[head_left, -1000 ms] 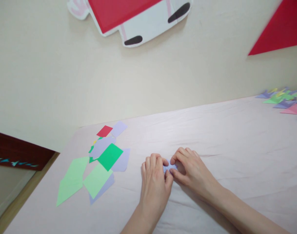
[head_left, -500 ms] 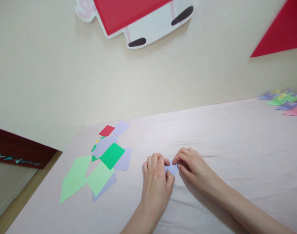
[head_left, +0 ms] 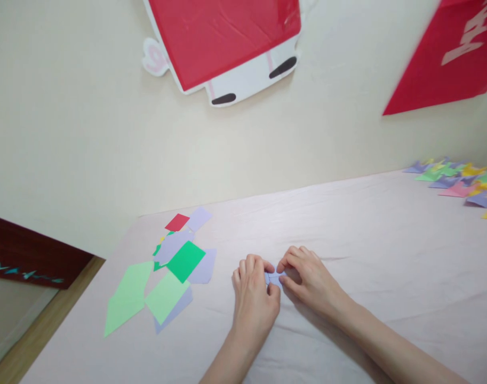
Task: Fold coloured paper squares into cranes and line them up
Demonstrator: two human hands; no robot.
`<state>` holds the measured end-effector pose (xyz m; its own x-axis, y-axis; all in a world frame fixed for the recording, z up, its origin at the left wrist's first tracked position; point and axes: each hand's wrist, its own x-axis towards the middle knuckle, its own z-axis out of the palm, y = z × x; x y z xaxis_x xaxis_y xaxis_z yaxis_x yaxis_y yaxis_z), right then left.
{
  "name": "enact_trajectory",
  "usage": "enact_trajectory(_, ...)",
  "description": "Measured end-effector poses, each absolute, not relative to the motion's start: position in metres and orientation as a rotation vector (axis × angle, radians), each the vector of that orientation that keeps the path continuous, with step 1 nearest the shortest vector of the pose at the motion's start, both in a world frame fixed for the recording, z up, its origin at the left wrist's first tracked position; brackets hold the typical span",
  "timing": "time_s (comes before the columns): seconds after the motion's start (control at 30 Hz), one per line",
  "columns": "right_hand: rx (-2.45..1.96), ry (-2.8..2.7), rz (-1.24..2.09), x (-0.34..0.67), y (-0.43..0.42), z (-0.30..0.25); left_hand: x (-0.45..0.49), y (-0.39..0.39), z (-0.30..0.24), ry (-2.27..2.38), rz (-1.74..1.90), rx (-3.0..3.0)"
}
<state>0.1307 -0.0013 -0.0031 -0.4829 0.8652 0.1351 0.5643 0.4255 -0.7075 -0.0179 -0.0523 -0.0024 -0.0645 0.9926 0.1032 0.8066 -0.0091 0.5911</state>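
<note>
A small piece of folded lavender paper (head_left: 273, 278) lies on the pale cloth between my hands, creased, its ends hidden by fingers. My left hand (head_left: 254, 290) rests over its left side, with thumb and index finger closed on the edge. From the right, my right hand (head_left: 310, 277) pinches the other side between thumb and fingertips. To the left lie loose sheets of paper: a dark green square (head_left: 186, 261), light green pieces (head_left: 168, 297), a red one (head_left: 177, 222) and several lavender ones (head_left: 204, 266).
Folded paper shapes (head_left: 459, 184) in several colours are grouped at the far right of the cloth-covered table (head_left: 331, 213). Behind stands a wall (head_left: 243, 144) with a red and white cutout (head_left: 235, 42) and a red panel (head_left: 439, 64). The table's left edge drops to the floor.
The view has tilted up and turned slightly right, showing more wall decoration and folded shapes. My right hand has drawn in closer to the left one, and less of the lavender paper shows.
</note>
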Motion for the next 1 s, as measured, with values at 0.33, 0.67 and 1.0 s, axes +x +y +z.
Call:
enact_trajectory(0.33, -1.082, -2.189, 0.78, 0.137, 0.0, -0.007, -0.022, -0.061, -0.001, 1.854, 0.849, 1.904)
enact_trajectory(0.67, -0.966, -2.055, 0.742, 0.141, -0.001, -0.012, -0.026, -0.063, -0.009, 1.711, 1.027, 1.902)
enact_trajectory(1.0, -0.984, -2.214, 0.664, 0.142, -0.008, -0.004, -0.027, -0.069, 0.001, 1.788, 0.896, 2.016)
